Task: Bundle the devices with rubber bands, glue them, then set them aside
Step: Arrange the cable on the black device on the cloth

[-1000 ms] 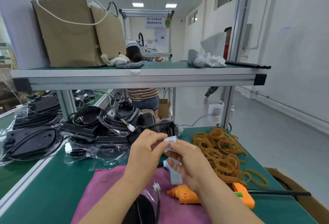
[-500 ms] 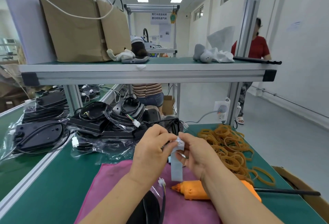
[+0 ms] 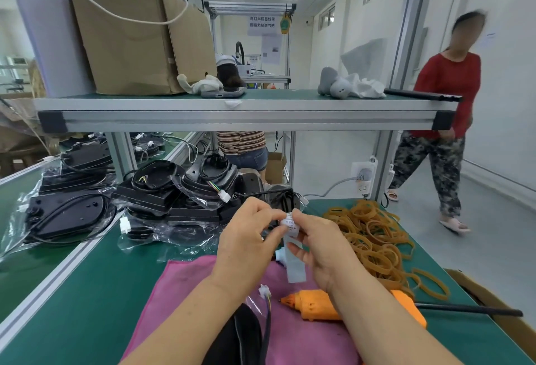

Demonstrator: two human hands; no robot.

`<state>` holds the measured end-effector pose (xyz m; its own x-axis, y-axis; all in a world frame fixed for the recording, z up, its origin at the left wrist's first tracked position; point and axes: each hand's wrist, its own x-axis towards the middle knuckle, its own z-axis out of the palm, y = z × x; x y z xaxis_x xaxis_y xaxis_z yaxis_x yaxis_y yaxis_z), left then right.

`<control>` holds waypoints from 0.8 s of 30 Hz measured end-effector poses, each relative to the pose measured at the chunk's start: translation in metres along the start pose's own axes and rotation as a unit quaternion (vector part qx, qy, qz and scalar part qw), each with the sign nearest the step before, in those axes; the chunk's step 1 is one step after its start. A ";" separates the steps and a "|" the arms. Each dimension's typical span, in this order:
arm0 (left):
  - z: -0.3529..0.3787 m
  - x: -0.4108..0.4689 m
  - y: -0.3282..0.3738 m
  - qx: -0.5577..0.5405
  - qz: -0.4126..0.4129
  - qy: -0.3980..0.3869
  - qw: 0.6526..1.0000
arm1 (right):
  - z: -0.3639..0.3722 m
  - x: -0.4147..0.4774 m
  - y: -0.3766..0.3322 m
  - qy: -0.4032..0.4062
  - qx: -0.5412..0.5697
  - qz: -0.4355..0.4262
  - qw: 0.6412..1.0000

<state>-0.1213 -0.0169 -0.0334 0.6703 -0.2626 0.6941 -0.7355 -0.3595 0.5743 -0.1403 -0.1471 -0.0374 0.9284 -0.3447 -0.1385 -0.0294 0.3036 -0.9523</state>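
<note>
Label strip [image 3: 295,260], white, paper-backed: being pinched at its top end between both hands above the pink cloth [image 3: 185,286], its tail hanging free.

Step in hand, by judgement: a sticker is being peeled from its backing, in preparation for banding and gluing. No band is showing on any device yet.

Left hand [image 3: 246,237]: hovering off the bench, back toward the camera. Thumb and forefinger are nipping the printed end of the strip, and the other fingers are curling loosely.

Right hand [image 3: 322,248]: facing the left. Its fingertips are pinching the same top end, with the lower fingers lying against the strip.

Device [image 3: 237,338], black, with a white-plug lead: lying on the cloth at the near edge, between the forearms, untouched.

Bagged devices [image 3: 174,190]: lying stacked beyond the cloth, to the left.

Rubber bands [image 3: 374,237]: lying heaped to the right on the green bench [image 3: 72,292].

Glue gun [image 3: 313,305], orange: lying under the right wrist, nozzle pointing left.

Next move, likely: the sticker is needing a clean separation and a firm press onto the device before any band is reached for.
</note>
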 end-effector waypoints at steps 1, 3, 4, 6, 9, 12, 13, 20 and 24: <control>0.000 -0.001 0.000 0.014 0.012 0.001 1.000 | 0.001 0.000 0.000 0.002 0.007 0.005 1.000; 0.001 -0.001 0.000 0.028 0.018 0.001 0.999 | 0.002 0.001 0.000 0.005 0.014 0.011 1.000; 0.002 -0.001 0.000 0.022 0.009 0.001 1.000 | 0.002 0.001 0.000 0.007 0.012 0.012 1.000; 0.003 -0.001 0.001 -0.012 -0.026 0.001 1.000 | 0.003 0.001 0.002 0.013 0.002 0.013 1.000; 0.003 0.000 0.002 -0.049 -0.078 0.000 0.996 | 0.003 0.001 0.004 0.009 -0.010 0.013 1.000; 0.002 0.000 0.002 -0.033 -0.096 -0.014 0.995 | 0.002 0.000 0.005 0.006 0.002 0.025 1.000; 0.002 -0.001 0.001 -0.029 -0.097 -0.016 0.995 | 0.002 0.000 0.006 0.004 0.009 0.031 0.999; -0.004 -0.012 0.001 -0.035 -0.085 -0.021 0.996 | 0.002 0.010 0.008 0.024 -0.014 0.053 0.998; -0.018 -0.017 0.000 -0.069 -0.131 -0.026 0.989 | -0.006 0.027 0.013 0.042 -0.075 0.059 0.995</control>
<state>-0.1346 0.0039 -0.0372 0.8415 -0.2237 0.4918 -0.5395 -0.2968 0.7879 -0.1175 -0.1581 -0.0549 0.8814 -0.3894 -0.2674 -0.1967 0.2122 -0.9572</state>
